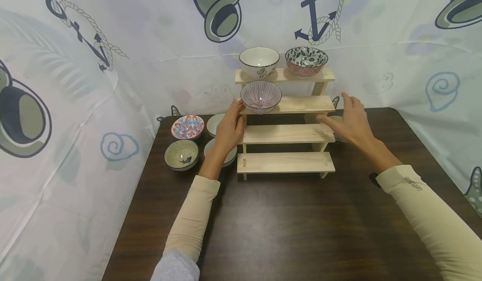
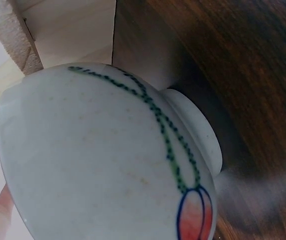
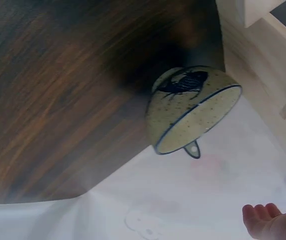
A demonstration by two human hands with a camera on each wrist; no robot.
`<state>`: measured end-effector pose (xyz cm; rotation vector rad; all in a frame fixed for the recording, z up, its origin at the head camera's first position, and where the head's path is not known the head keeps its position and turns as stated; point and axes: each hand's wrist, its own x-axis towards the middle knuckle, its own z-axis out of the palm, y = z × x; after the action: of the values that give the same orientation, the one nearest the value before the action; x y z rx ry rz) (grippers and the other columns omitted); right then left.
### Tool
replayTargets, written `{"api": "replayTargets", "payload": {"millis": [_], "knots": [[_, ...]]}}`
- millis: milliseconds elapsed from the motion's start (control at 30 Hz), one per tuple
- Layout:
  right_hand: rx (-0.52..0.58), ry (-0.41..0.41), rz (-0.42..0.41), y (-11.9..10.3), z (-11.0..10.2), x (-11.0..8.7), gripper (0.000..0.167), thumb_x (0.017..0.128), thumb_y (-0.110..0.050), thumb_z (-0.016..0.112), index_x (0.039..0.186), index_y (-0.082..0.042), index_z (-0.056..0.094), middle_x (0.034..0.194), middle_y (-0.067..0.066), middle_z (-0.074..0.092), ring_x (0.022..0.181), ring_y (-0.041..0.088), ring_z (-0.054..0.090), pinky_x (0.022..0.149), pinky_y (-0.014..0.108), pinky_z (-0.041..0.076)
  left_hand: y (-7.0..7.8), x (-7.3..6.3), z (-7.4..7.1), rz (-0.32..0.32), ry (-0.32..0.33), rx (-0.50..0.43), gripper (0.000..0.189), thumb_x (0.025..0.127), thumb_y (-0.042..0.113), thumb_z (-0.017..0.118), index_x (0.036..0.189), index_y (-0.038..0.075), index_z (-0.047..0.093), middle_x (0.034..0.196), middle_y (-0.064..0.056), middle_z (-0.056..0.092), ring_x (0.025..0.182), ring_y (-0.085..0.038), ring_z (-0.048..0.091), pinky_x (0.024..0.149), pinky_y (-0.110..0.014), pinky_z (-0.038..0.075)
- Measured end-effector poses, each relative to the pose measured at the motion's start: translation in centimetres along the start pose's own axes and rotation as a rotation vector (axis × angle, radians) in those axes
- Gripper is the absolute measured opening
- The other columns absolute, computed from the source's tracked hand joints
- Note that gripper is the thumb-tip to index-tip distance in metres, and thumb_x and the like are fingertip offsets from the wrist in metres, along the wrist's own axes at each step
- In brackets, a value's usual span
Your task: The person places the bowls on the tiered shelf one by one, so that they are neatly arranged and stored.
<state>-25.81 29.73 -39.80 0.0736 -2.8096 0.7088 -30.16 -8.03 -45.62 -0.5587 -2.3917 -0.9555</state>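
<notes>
Currently, the striped bowl [image 1: 261, 98] sits at the left of the stand's [image 1: 286, 163] second-highest tier [image 1: 306, 104], whose flatness presumably keeps it level; the left hand [image 1: 228, 129] is at that tier's end, grip not determinable; the right hand [image 1: 351, 123] is spread beside the stand

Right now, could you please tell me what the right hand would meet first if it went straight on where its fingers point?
Probably the printed cloth behind the wooden shelf; depth is unclear, so the right hand might brush the top step's right end first.
</notes>
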Motion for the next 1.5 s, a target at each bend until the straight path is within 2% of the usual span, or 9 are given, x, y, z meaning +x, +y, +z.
{"api": "replayTargets", "payload": {"millis": [400, 567, 1000, 1133, 1300, 1500], "knots": [[-0.011, -0.026, 0.074, 2.6, 0.2, -0.3, 0.117, 0.089, -0.074, 0.059, 0.166, -0.004, 0.006, 0.163, 0.039, 0.017, 0.145, 0.065, 0.023, 0.109, 0.081, 0.027, 0.0, 0.0, -0.1, 0.000, -0.007, 0.001, 0.042, 0.106, 0.018, 0.052, 0.147, 0.009, 0.054, 0.161, -0.001, 0.048, 0.156, -0.015, 0.034, 0.126, -0.040, 0.034], [-0.010, -0.040, 0.075, 3.5, 0.6, -0.4, 0.115, 0.092, -0.072, 0.058, 0.165, -0.001, 0.005, 0.161, 0.041, 0.018, 0.144, 0.065, 0.022, 0.109, 0.080, 0.025, -0.1, 0.0, 0.0, -0.003, -0.008, 0.006, 0.042, 0.106, 0.018, 0.052, 0.147, 0.009, 0.054, 0.161, -0.001, 0.048, 0.156, -0.016, 0.034, 0.126, -0.040, 0.034], [-0.040, -0.023, 0.027, 5.6, 2.2, -0.3, 0.104, 0.098, -0.064, 0.053, 0.162, 0.006, 0.010, 0.155, 0.046, 0.023, 0.139, 0.067, 0.026, 0.108, 0.081, 0.025, -0.1, -0.1, -0.2, 0.011, -0.009, 0.005, 0.041, 0.107, 0.020, 0.051, 0.146, 0.008, 0.055, 0.161, -0.002, 0.047, 0.156, -0.015, 0.034, 0.124, -0.041, 0.036], [-0.128, -0.009, -0.038, 6.4, 2.9, 0.0, 0.095, 0.100, -0.056, 0.054, 0.160, 0.007, 0.016, 0.153, 0.046, 0.027, 0.138, 0.066, 0.029, 0.106, 0.080, 0.029, -0.1, 0.1, -0.2, 0.011, -0.005, 0.005, 0.041, 0.107, 0.020, 0.051, 0.146, 0.009, 0.055, 0.162, -0.002, 0.047, 0.156, -0.015, 0.034, 0.124, -0.042, 0.037], [-0.275, -0.018, -0.124, 7.0, 3.8, 0.0, 0.086, 0.100, -0.041, 0.060, 0.157, 0.010, 0.021, 0.148, 0.047, 0.031, 0.136, 0.066, 0.031, 0.106, 0.078, 0.031, -0.1, 0.1, -0.2, 0.009, -0.014, 0.009, 0.042, 0.107, 0.019, 0.051, 0.147, 0.009, 0.055, 0.161, -0.002, 0.047, 0.156, -0.016, 0.034, 0.125, -0.041, 0.036], [-0.309, -0.034, -0.140, 7.7, 4.4, 0.0, 0.086, 0.100, -0.043, 0.060, 0.157, 0.009, 0.022, 0.147, 0.046, 0.032, 0.137, 0.065, 0.030, 0.108, 0.077, 0.029, -0.1, 0.1, -0.2, 0.015, -0.019, 0.009, 0.041, 0.106, 0.019, 0.051, 0.146, 0.010, 0.055, 0.162, -0.001, 0.047, 0.156, -0.016, 0.034, 0.125, -0.040, 0.035]]}}
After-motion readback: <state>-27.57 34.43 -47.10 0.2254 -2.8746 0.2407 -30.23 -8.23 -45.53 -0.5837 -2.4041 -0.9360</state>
